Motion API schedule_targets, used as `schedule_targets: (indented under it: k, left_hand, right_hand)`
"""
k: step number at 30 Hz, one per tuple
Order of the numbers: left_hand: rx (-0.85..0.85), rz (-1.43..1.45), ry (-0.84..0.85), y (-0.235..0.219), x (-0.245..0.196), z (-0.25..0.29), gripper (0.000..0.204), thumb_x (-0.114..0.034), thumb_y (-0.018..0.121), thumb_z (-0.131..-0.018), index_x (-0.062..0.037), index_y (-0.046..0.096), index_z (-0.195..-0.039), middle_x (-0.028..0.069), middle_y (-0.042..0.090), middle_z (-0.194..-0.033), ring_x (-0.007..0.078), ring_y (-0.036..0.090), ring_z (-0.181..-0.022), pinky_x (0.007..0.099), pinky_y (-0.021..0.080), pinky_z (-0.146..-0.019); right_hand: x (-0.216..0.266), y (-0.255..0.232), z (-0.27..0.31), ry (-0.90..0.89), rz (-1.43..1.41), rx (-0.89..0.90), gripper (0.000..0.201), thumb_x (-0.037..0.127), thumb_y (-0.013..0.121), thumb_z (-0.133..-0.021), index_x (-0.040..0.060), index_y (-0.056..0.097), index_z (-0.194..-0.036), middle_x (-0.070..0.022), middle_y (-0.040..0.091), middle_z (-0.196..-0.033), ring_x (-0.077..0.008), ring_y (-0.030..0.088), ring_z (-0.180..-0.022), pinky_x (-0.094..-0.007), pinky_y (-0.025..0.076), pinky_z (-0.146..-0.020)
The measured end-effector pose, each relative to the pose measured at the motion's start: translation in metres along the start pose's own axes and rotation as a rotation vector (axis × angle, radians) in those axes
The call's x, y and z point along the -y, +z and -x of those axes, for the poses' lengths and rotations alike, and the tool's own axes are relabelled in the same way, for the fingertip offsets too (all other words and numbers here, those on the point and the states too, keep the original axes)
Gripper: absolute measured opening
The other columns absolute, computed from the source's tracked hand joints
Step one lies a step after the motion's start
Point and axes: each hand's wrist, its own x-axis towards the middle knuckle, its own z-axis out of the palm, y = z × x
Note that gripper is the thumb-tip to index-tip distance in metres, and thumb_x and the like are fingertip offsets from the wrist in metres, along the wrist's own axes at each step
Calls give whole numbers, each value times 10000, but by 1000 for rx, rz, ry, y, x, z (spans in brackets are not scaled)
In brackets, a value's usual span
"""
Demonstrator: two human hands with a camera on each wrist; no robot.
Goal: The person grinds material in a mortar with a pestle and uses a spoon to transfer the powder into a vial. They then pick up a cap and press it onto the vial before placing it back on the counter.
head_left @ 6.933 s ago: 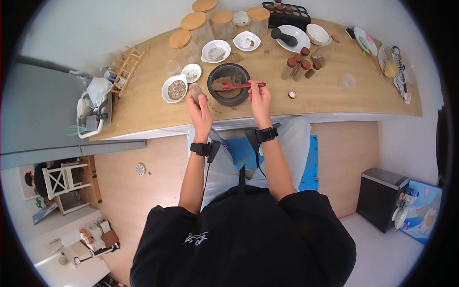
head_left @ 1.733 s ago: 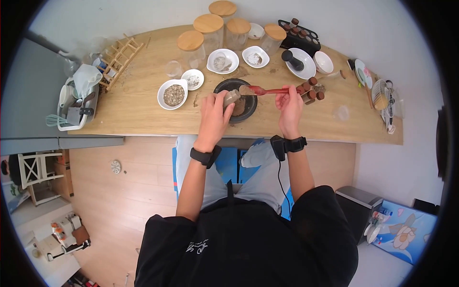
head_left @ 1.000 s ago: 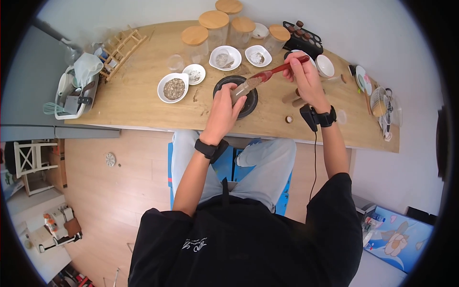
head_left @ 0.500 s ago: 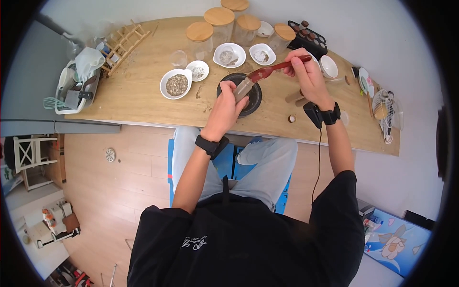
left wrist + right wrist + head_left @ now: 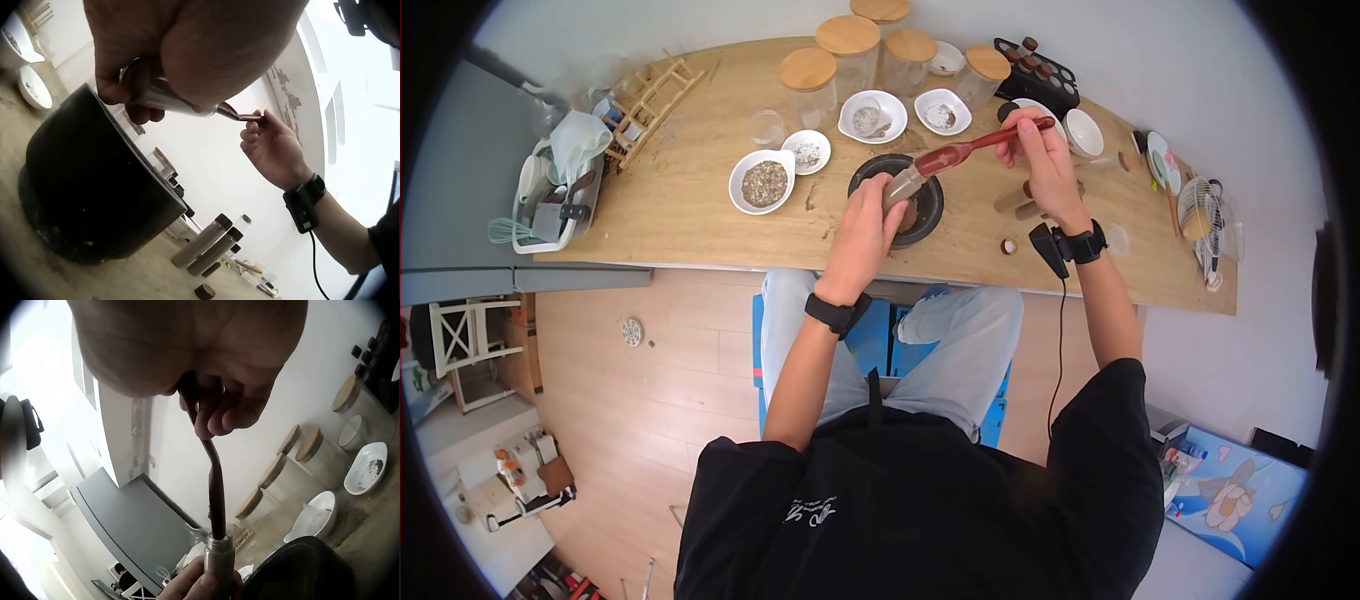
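My left hand (image 5: 858, 240) grips a small glass bottle (image 5: 903, 186) of brownish powder, tilted over the dark mortar (image 5: 935, 212). Between the fingers of my right hand (image 5: 1048, 170) is the handle of a red spoon (image 5: 972, 147), slanting down to the bottle. In the right wrist view the spoon's head (image 5: 217, 515) stands at the mouth of the glass bottle, partly inside it. Brown powder lies in the mortar, partly hidden by the left hand. A small brown cap (image 5: 1008, 246) lies on the table to the right.
White dishes with flakes (image 5: 740, 200) and white grains (image 5: 824, 150) stand left of the mortar. Wood-lidded jars (image 5: 808, 72) line the back. Capped bottles (image 5: 1012, 202) stand below the right hand, and a white bowl (image 5: 1088, 136) stands beyond it.
The spoon has come up out of the mortar to the bottle's mouth, and the left hand has brought the bottle over the mortar. Powder seen on the spoon a second ago no longer shows.
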Motion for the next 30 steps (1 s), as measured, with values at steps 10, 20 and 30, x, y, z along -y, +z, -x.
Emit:
schedule_targets:
  k: [10,20,30]
  left_hand:
    - [53,560,-396,4,7,10,274,-223,552,-1025,-12,507,-1196,75,596,-872,155,563,-702,303,464,-643]
    - [-60,704,-428,-13,16,9,225,-229,563,-1027,-33,531,-1132,9,580,-885,66,531,-692,220,441,-627]
    - [-103,716,-426,-8,23,11,292,-232,541,-1037,-17,467,-1221,20,566,-877,70,521,-733,223,439,-626]
  right_hand:
    - [-47,12,34,69,-122,-134,236,241,454,-1070,33,564,-1079,-66,625,-826,-113,575,-721,-246,459,-664]
    - [-35,78,64,-319,647,176,165,91,619,-917,37,629,-1073,-131,652,-926,-301,641,-807,-380,509,-711]
    - [-37,86,55,-148,422,94,163,125,603,-953,34,636,-1084,-111,641,-941,-277,639,-797,-364,501,-707]
